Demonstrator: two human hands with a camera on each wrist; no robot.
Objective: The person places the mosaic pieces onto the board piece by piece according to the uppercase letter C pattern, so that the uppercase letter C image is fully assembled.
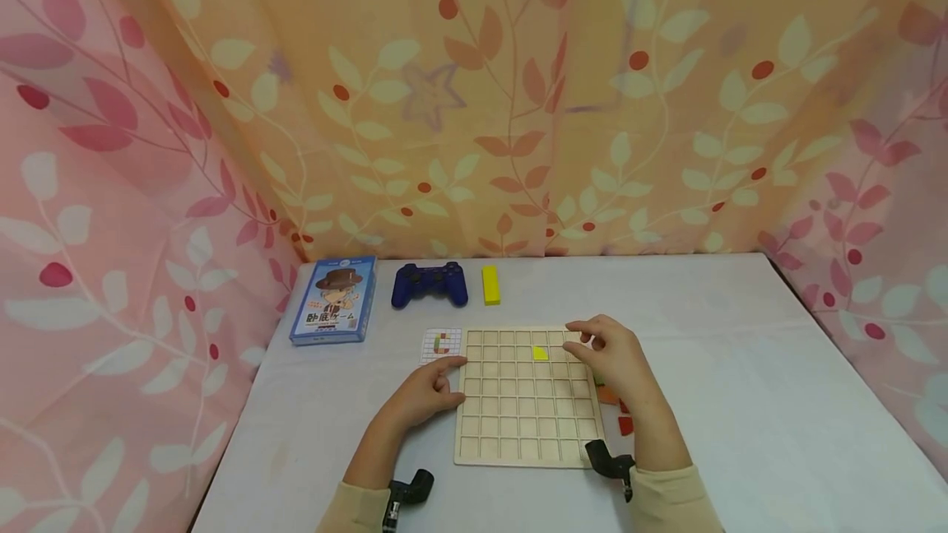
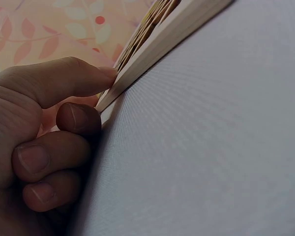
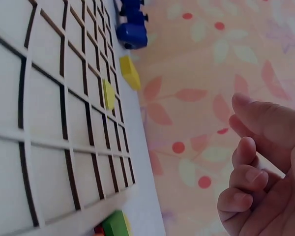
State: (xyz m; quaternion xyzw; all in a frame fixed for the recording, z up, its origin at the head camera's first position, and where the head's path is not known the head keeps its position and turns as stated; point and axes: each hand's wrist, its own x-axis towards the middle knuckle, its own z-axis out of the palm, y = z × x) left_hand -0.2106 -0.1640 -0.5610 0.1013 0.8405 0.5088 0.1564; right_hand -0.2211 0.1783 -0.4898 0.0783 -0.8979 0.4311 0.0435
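Observation:
A pale wooden grid board lies flat on the white-covered table. My left hand is at its left side, thumb and index finger spread and touching the edge. In the left wrist view, that thumb rests against the board's edge while the other fingers curl beneath. One flat yellow piece with a rounded corner sits in a cell near the board's far side. My right hand hovers over the far right corner, thumb and index tips apart with nothing between them, other fingers loosely bent.
Red and orange pieces lie right of the board, partly hidden by my right arm; a green block is there too. A pattern card lies by the far left corner. Behind are a blue box, a game controller and a yellow block.

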